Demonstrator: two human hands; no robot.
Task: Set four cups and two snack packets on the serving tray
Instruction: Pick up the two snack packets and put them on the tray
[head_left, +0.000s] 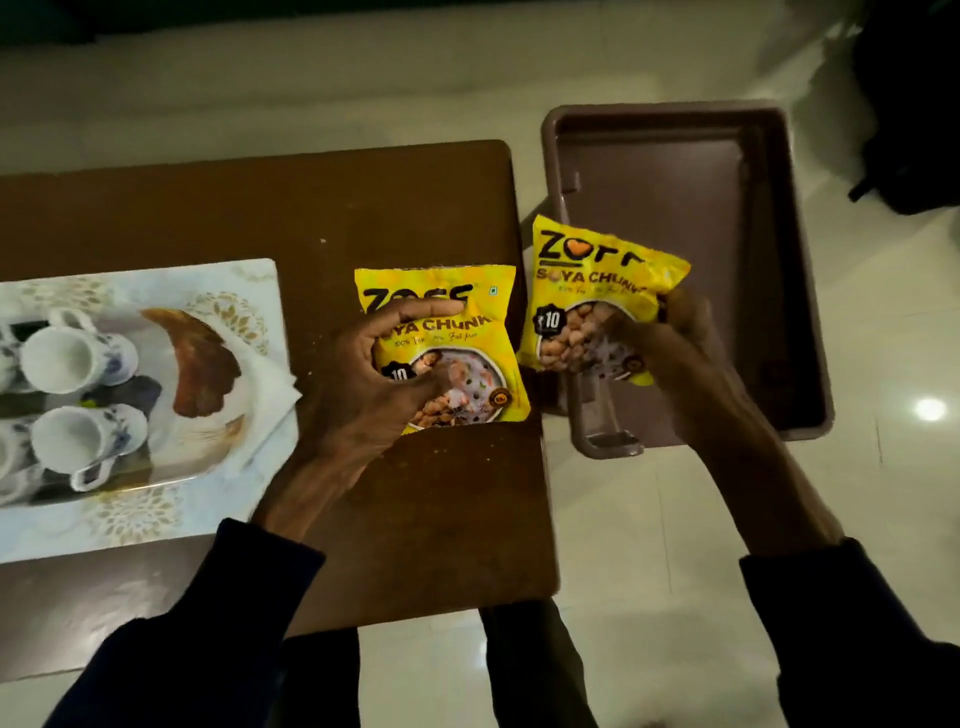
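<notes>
Dark sleeves (249, 597) low in view, each hand closed on a yellow snack packet.

Left hand (374, 384) curled over left packet (467, 332), near the table's (260, 208) right edge, fingers on top, thumb across the printed bowl. Right hand (670, 332), blurred, pinching right packet (582, 291) by its right side, above the brown bin's (779, 260) near-left corner, off the table. Serving tray (218, 467) at the table's left edge, white floral cups (78, 358) on its left part; full count cut off by the frame.
</notes>
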